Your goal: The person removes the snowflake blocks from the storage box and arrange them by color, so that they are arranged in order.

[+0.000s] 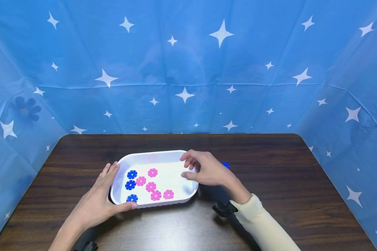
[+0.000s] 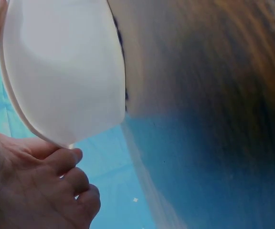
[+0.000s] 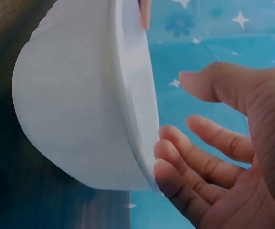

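Note:
A white oval-cornered plastic tray [image 1: 179,179] stands on the table with blue snowflake-shaped discs [image 1: 130,184] and pink snowflake-shaped discs [image 1: 150,187] lying flat inside, mostly in its left half. My left hand [image 1: 95,198] holds the tray's left end, thumb on the near rim and fingers against the far left side. In the left wrist view, fingertips [image 2: 70,160] meet the rim of the tray [image 2: 66,71]. Over the tray's right end is my right hand [image 1: 208,169], its thumb and fingers spread apart with nothing between them. In the right wrist view, fingertips [image 3: 163,174] are right at the rim.
Beyond my right wrist, a blue disc [image 1: 226,165] lies on the dark wooden table [image 1: 270,167], partly hidden by the hand. A blue curtain [image 1: 188,62] with white stars surrounds the table's back and sides. A black wrist device [image 1: 224,209] sits below my right sleeve.

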Motion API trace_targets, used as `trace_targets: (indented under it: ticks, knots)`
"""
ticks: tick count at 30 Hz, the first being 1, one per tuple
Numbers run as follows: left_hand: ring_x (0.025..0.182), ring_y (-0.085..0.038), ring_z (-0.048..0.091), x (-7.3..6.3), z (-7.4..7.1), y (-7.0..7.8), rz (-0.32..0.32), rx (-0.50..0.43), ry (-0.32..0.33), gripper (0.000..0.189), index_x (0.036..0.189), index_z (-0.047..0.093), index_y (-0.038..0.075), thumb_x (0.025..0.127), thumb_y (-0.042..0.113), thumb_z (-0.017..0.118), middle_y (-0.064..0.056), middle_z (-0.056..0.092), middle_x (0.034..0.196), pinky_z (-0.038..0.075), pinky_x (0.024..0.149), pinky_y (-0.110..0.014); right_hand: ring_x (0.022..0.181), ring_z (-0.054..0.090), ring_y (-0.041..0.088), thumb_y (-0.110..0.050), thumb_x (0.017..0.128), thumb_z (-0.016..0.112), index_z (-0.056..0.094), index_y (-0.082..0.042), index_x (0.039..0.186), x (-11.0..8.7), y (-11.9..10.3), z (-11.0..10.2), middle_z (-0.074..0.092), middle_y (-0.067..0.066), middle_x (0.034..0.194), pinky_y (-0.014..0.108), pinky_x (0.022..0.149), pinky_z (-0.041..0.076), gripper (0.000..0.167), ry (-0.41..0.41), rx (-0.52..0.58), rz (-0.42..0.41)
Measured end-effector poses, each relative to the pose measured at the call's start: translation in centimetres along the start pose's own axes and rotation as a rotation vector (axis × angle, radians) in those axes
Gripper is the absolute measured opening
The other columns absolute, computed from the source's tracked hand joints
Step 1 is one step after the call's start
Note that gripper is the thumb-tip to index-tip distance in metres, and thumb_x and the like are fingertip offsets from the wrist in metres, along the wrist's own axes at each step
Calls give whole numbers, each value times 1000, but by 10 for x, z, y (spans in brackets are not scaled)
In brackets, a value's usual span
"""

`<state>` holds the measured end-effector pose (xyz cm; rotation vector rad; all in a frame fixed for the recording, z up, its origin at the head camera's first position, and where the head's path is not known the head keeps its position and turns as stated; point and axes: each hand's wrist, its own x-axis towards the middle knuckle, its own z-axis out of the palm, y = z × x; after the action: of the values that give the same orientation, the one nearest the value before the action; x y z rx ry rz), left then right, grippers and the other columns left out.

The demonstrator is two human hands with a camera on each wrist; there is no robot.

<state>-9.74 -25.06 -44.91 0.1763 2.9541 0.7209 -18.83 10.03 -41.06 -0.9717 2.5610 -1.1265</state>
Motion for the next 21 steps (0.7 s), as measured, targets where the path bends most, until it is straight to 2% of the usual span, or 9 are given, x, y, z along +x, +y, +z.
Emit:
trace_targets:
  ticks: [7, 13, 21]
  knots:
    - [161, -38, 6, 1, 0, -1, -2, 2, 0, 137, 167, 2, 22, 68, 83, 74, -8, 6, 175, 27, 109, -81, 92, 66, 22, -21, 89, 79, 61, -10, 126, 15, -4, 11, 70, 10, 103, 35, 81, 60, 42, -157, 5, -44]
    - [160, -39, 8, 1, 0, 1, -3, 5, 1, 137, 167, 3, 21, 68, 83, 74, -10, 8, 175, 28, 108, -82, 90, 67, 24, -20, 89, 79, 61, -7, 129, 28, -4, 23, 70, 10, 100, 24, 77, 54, 46, -280, -69, -74]
    - [161, -37, 5, 1, 0, -1, 2, 4, 8, 136, 167, 4, 20, 68, 82, 74, -8, 7, 175, 27, 109, -81, 82, 61, 7, -23, 87, 83, 62, -13, 126, 39, -5, 36, 71, -1, 95, 19, 74, 49, 45, -405, -166, -71]
